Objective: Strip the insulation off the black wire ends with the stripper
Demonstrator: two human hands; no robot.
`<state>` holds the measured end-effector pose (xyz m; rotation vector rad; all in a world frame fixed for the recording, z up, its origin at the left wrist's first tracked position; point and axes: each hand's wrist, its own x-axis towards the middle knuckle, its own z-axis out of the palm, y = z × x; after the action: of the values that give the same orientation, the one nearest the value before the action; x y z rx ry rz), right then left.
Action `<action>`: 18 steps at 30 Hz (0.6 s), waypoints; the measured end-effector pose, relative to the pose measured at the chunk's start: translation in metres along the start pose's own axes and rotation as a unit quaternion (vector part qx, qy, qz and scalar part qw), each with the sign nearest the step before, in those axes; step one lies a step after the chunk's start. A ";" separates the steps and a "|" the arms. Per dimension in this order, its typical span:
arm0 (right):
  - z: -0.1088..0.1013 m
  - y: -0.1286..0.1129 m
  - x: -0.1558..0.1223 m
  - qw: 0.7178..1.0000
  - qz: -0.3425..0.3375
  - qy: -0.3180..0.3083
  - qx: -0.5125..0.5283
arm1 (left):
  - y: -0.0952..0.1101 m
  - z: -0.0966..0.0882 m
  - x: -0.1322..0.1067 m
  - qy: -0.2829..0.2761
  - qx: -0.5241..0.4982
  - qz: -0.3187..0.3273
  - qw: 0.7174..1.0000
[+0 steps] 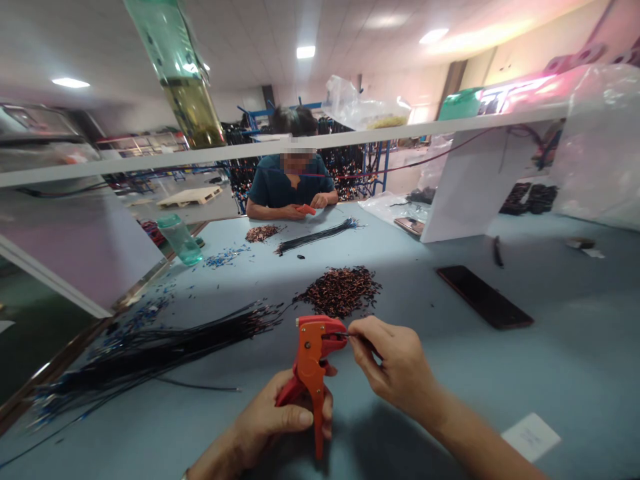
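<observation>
Now, black wires [150,353]: long bundle lying flat on blue table [550,373], left of the hands.
Left hand [280,420]: fingers wrapped tight round the handles.
Red wire stripper [313,363]: upright, head uppermost.
Scrap pile [340,290]: just beyond stripper.
Right hand [395,367]: thumb and forefinger pinched on thin wire [344,334] at stripper head.
Phone [484,297]: flat, well right.

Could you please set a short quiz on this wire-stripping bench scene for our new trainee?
1. True or false: the left hand grips the red wire stripper by its handles.
2. What lies just beyond the stripper? A) pile of wire offcuts B) screwdriver C) mug
3. Fill in: the right hand pinches a thin ___ at the stripper's head.
Key: 1 true; 2 A; 3 wire.
</observation>
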<state>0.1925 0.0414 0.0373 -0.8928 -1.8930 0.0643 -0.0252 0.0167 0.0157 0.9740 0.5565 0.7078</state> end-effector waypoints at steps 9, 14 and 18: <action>0.000 0.001 -0.001 1.000 -0.019 0.004 -0.020 | -0.001 -0.001 -0.001 -0.002 0.004 -0.001 1.000; 0.000 0.000 -0.002 1.000 -0.024 0.000 -0.019 | -0.002 -0.001 -0.001 0.000 0.008 -0.006 1.000; 0.000 0.001 -0.002 0.999 -0.027 -0.005 -0.020 | -0.004 -0.001 -0.001 0.001 0.010 -0.013 1.000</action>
<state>0.1932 0.0414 0.0353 -0.8687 -1.9326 -0.0009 -0.0254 0.0148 0.0119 0.9833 0.5774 0.6819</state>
